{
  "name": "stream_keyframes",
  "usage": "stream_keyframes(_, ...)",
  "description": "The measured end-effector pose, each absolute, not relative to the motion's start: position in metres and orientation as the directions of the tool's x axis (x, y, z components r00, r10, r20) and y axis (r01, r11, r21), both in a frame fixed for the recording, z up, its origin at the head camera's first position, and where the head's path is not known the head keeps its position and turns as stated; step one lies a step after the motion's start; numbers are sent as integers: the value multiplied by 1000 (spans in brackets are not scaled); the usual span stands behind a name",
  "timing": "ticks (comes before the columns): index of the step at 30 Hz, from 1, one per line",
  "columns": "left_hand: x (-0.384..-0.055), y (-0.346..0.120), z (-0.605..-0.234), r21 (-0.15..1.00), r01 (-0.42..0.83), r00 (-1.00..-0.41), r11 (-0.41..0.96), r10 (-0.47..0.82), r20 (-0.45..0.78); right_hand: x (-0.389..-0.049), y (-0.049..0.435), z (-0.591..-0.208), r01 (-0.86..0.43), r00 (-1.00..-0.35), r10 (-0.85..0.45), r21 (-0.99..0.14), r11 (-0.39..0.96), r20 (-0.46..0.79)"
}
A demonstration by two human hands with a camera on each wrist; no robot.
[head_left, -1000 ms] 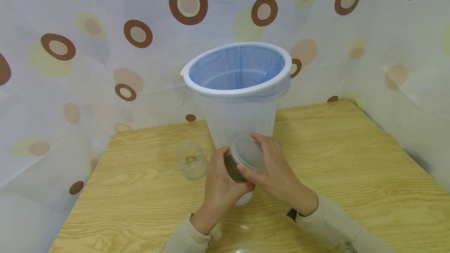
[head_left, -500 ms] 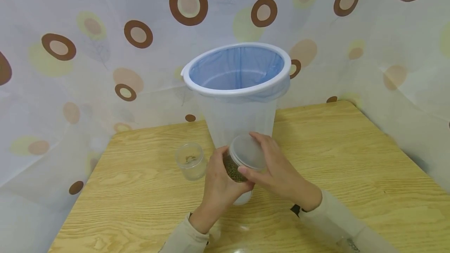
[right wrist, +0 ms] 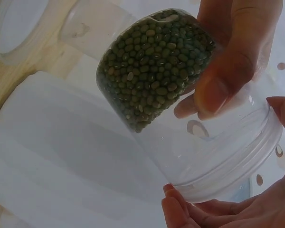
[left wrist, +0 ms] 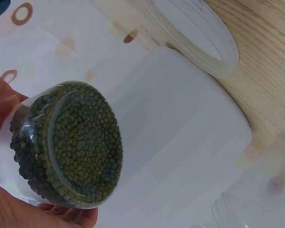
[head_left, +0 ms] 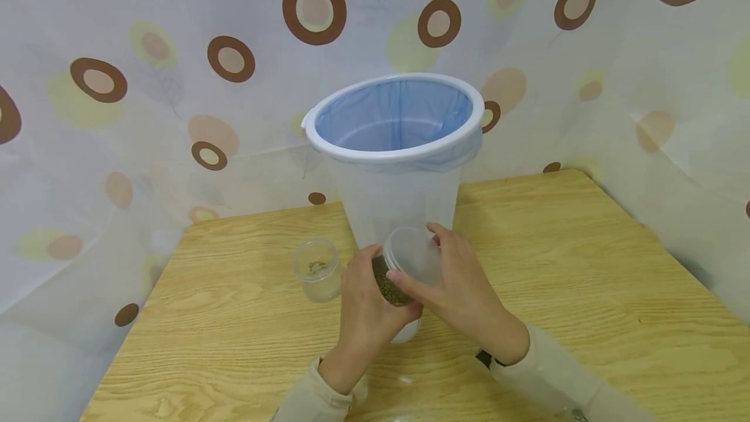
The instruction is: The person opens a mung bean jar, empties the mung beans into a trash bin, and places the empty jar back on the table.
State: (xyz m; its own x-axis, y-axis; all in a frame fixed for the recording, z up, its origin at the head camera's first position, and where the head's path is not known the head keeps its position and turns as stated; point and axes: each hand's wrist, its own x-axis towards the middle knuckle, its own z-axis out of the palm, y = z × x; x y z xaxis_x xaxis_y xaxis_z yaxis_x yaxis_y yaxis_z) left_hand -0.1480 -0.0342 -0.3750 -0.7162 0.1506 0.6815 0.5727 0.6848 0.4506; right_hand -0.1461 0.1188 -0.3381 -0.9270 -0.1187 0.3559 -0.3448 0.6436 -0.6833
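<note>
A clear jar [head_left: 388, 286] part filled with green mung beans is held tilted in front of the bin. My left hand [head_left: 366, 301] grips it round its side, and the left wrist view shows the base of the jar [left wrist: 85, 137] full of beans. At its top, the translucent lid [head_left: 415, 256] is in the grip of my right hand [head_left: 463, 292], thumb on the near edge and fingers on the far edge. The right wrist view shows the lid [right wrist: 232, 166] on the jar's mouth, with clear space between it and the beans.
A white bin [head_left: 398, 197] with a blue liner [head_left: 392, 116] stands right behind the hands. Left of them is a second clear jar [head_left: 320, 275], lidless, with a few bits inside. Another lid [head_left: 405, 332] lies on the wooden table [head_left: 234, 331] below the hands.
The right hand's fingers have shifted round the lid's rim, and its wrist moved slightly. The left hand keeps its grip on the jar, almost in place.
</note>
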Motion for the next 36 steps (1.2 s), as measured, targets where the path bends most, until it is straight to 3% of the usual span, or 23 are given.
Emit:
stream_keyframes(15, -147, -35, -373, 425, 590, -698, 686, 170, 695, -146, 126, -341, -448, -888, -198, -681, 580, 416)
stream_keyframes(24, -146, -40, -371, 485, 580, -747, 655, 189, 638, -150, 130, -344, -540, -837, -269, -643, 543, 476)
stream_keyframes(36, -146, -44, -369, 525, 590, -764, 614, 212, 610, -155, 138, -349, -628, -778, -382, -603, 492, 498)
